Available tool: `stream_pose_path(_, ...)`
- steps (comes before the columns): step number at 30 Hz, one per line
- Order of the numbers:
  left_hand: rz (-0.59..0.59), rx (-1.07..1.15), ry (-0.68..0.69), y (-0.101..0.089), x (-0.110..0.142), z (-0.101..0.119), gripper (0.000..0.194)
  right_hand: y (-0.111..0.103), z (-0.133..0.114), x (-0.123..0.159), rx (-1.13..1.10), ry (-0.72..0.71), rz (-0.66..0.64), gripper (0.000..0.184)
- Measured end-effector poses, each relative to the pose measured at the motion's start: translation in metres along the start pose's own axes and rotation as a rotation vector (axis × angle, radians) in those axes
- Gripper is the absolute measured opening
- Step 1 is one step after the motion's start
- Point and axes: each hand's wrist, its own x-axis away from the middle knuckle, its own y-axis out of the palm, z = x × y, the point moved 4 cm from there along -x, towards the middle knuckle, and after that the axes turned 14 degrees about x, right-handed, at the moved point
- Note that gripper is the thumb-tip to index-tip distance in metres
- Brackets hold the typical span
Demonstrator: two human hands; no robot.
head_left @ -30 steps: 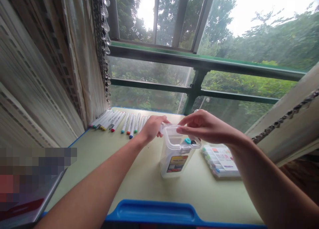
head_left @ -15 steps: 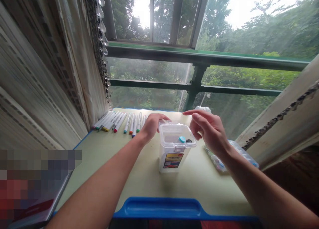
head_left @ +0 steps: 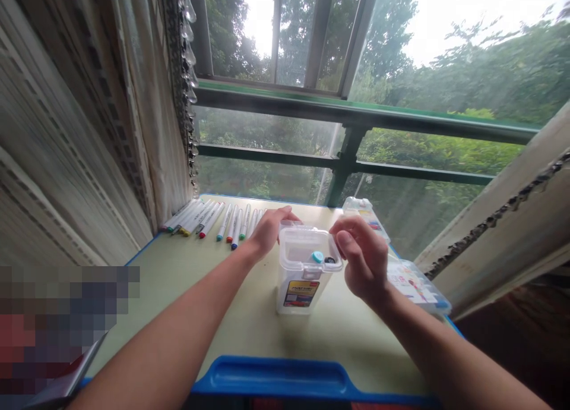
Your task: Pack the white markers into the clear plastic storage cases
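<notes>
A clear plastic marker box [head_left: 291,270] stands upright on the table with its top open and a yellow and black label on its front. Inside it a turquoise cap [head_left: 317,256] and a black cap [head_left: 329,260] show, belonging to markers. My left hand [head_left: 268,233] is at the box's back left, fingers bent round the raised clear lid [head_left: 289,224]; its fingertips are partly hidden. At the right rim is my right hand [head_left: 364,252], its fingers curled in and the tips against the box edge.
To the left, several white markers [head_left: 214,220] with coloured caps lie in a row. A clear case with a printed picture [head_left: 414,285] lies at the right, another case [head_left: 363,211] behind it. A blue tray edge [head_left: 276,374] runs along the front; curtains [head_left: 89,131] hang beside the window.
My right hand's index finger, stretched out before, is now curled, and the hand sits closer to the box rim. My left hand stays at the lid. The view has shifted slightly.
</notes>
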Motion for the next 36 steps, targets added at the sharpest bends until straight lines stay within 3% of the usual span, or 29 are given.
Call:
stream_pose_path(5, 0.012, 0.008, 0.008, -0.001, -0.002, 0.001, 0.049, -0.001, -0.003, 0.004, -0.011, -0.043, 0.058, 0.013)
stream_pose_path(12, 0.008, -0.018, 0.004, 0.001, -0.001, 0.001, 0.047, 0.001, -0.005, 0.007, 0.048, -0.084, 0.018, 0.011)
stream_pose_path(18, 0.001, -0.043, 0.016, 0.001, -0.001, 0.001, 0.048, 0.002, -0.002, 0.009, 0.033, -0.128, 0.062, 0.011)
stream_pose_path(30, -0.004, -0.278, 0.098, 0.009, 0.007, 0.018, 0.039, 0.0, -0.01, 0.003, 0.049, -0.175, -0.04, 0.02)
stream_pose_path(36, -0.024, -0.212, 0.086, 0.01, 0.005, 0.014, 0.034, -0.002, -0.01, 0.001, 0.044, -0.197, -0.049, 0.02)
